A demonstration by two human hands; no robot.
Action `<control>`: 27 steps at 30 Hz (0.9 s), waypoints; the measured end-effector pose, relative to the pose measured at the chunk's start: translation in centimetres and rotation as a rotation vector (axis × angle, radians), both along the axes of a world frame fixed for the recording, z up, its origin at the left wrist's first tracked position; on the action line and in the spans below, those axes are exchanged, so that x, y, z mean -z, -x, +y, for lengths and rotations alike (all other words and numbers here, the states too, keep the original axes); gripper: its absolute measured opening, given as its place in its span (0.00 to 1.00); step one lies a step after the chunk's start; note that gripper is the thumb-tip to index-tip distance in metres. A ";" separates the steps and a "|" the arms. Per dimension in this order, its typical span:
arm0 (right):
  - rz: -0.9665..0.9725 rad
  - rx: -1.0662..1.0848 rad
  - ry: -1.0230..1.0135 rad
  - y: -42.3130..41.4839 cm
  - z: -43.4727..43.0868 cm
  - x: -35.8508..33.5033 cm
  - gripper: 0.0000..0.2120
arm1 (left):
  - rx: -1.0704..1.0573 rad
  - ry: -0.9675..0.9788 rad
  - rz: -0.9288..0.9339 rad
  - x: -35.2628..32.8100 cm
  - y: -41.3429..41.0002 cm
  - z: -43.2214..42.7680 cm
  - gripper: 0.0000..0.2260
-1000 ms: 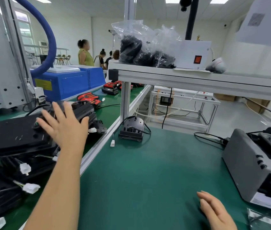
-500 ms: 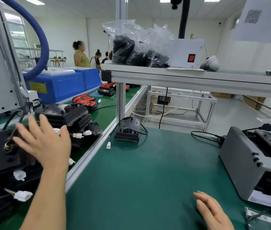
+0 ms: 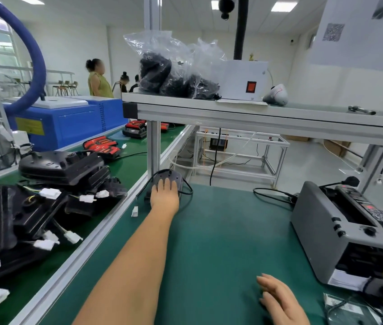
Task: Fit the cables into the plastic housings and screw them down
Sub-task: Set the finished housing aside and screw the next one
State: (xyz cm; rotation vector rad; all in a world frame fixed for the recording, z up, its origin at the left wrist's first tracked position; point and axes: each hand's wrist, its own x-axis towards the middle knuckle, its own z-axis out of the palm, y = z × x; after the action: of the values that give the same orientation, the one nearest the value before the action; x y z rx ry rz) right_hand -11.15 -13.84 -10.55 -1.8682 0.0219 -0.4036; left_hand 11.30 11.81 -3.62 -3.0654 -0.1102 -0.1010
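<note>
A black plastic housing [image 3: 171, 175] with a black cable [image 3: 187, 187] looped round it lies at the far end of the green mat [image 3: 209, 242], beside an aluminium post [image 3: 153, 146]. My left hand [image 3: 164, 195] is stretched out to it, fingers laid flat on its top. The cable's white connector [image 3: 135, 211] lies on the mat just left of my wrist. My right hand [image 3: 279, 299] rests flat on the mat at the near right and holds nothing. On the belt to the left, several more black housings [image 3: 61, 165] with white connectors are piled.
A grey machine [image 3: 340, 231] stands at the mat's right edge, with a clear bag [image 3: 349, 308] in front of it. An overhead shelf [image 3: 256, 116] carries bags of black parts [image 3: 174, 71] and a white box [image 3: 244, 80]. People stand far back left.
My left hand has left the pile of housings on the left belt and swung right and forward onto the single housing by the post. My right hand has stayed put.
</note>
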 end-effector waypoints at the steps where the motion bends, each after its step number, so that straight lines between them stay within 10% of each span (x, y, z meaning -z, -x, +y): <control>1: -0.012 0.005 0.008 0.1 0.1 -0.1 0.26 | -0.011 -0.030 0.023 0.0 -0.3 0.1 0.29; 27: 0.093 -0.043 0.167 0.3 0.0 0.3 0.16 | 0.335 0.244 -0.157 0.3 9.6 -3.1 0.10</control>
State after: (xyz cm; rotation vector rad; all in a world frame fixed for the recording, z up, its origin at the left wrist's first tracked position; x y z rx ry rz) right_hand -11.42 -13.86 -10.88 -2.0476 0.0105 -0.2958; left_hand 1.69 8.72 -3.88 -3.2820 0.4148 -0.3734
